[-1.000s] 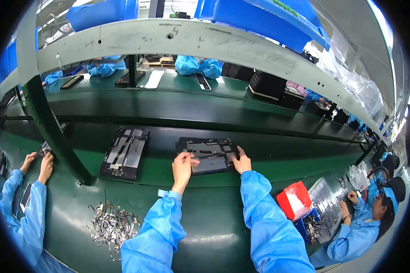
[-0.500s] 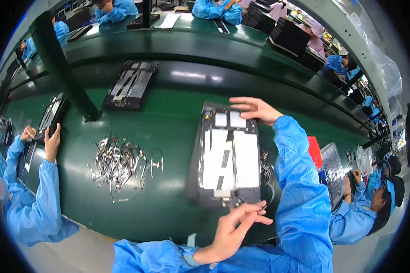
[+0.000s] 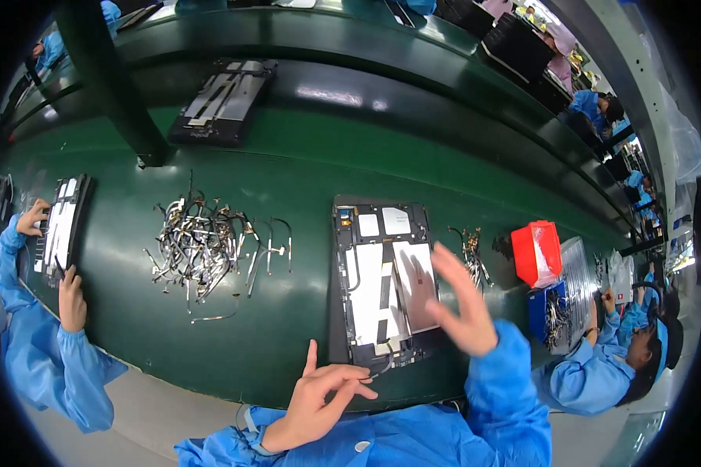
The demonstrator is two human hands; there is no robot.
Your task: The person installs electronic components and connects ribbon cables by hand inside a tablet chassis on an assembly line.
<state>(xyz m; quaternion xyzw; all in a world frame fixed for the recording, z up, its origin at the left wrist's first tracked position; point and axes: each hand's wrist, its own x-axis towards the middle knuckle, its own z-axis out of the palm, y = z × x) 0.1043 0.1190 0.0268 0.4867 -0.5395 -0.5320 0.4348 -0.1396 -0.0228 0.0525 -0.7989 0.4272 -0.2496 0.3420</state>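
A tablet with its back off [image 3: 384,311] lies on the green bench in front of me, showing white battery packs, black strips and a dark frame. My left hand [image 3: 319,401] is at its near edge, thumb and fingertips pinched on the end of a thin flex cable [image 3: 386,363], index finger raised. My right hand [image 3: 466,307], slightly blurred, hovers over the tablet's right side, fingers apart and holding nothing. Left of the tablet lies a tangled pile of flex cables [image 3: 202,249]. A smaller pile of cables [image 3: 473,257] sits to its right.
Another opened tablet [image 3: 224,101] lies farther back beside a green post [image 3: 117,86]. At right stand a red bin [image 3: 536,253], a blue bin [image 3: 539,315] holding small parts and a clear tray [image 3: 575,288]. Co-workers sit on both sides; the left one handles a tablet [image 3: 64,222].
My right hand has let go of the tablet's far edge and drawn back over its right side. The tablet has come to rest on the bench. My left hand has shifted left.
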